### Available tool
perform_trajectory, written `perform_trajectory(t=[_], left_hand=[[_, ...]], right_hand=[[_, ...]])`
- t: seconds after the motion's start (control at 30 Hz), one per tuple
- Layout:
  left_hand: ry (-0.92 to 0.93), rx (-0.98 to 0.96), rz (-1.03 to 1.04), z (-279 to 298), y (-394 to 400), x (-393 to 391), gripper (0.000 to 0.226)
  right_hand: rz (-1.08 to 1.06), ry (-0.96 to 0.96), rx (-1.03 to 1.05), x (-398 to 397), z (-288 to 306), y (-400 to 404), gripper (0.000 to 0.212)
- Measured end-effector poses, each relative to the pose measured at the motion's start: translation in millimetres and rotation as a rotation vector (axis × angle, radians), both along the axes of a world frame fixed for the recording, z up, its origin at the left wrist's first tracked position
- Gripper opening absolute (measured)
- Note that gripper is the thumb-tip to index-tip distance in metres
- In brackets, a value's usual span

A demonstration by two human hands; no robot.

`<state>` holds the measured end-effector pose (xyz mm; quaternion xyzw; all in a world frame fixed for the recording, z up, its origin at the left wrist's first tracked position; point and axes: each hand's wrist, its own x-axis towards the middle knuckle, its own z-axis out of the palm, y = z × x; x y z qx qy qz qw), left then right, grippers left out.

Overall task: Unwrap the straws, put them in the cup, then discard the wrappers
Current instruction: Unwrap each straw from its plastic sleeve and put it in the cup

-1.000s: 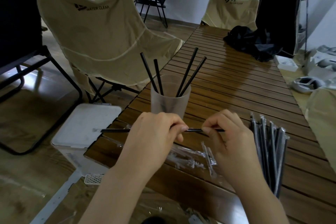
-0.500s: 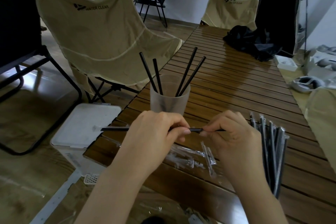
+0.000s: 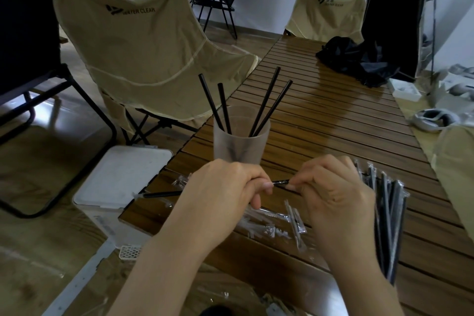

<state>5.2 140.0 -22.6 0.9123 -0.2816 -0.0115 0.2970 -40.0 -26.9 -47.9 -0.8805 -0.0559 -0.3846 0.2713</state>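
Both hands pinch one black straw (image 3: 280,182) held level above the table (image 3: 320,120), just in front of the cup (image 3: 241,142). Our left hand (image 3: 225,192) curls its fingers round the shaft; our right hand (image 3: 336,195) pinches the near end between thumb and fingertips. The far end (image 3: 161,194) projects left past the table edge, with a bit of clear wrapper at its tip.

Change since a second ago: the hands have closed toward each other, so only a short length of straw shows between them, and the straw now tilts slightly down to the left. We judge that the right hand is working the wrapper loose at its end; whether the film has torn cannot be told.

State of the task:
- Four straws (image 3: 266,105) stand in the cup.
- Empty wrappers (image 3: 272,226) lie on the table below the hands, not yet discarded.
- A bundle of wrapped straws (image 3: 389,213) lies just right of the right hand.

Next, we expect to strip the film and drop this straw in the cup.
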Motion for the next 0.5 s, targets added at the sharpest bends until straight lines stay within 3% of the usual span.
perform_trajectory(t=[0.27,0.37,0.5], left_hand=[[0.227,0.136,0.007,6,-7,5,0.033],[0.224,0.095,0.035,-1,-6,3,0.030],[0.073,0.012,0.064,-9,-2,2,0.023]], right_hand=[[-0.020,0.002,-0.138,3,-7,6,0.011],[-0.021,0.026,-0.158,5,-9,12,0.010],[0.012,0.052,-0.172,5,-10,17,0.011]])
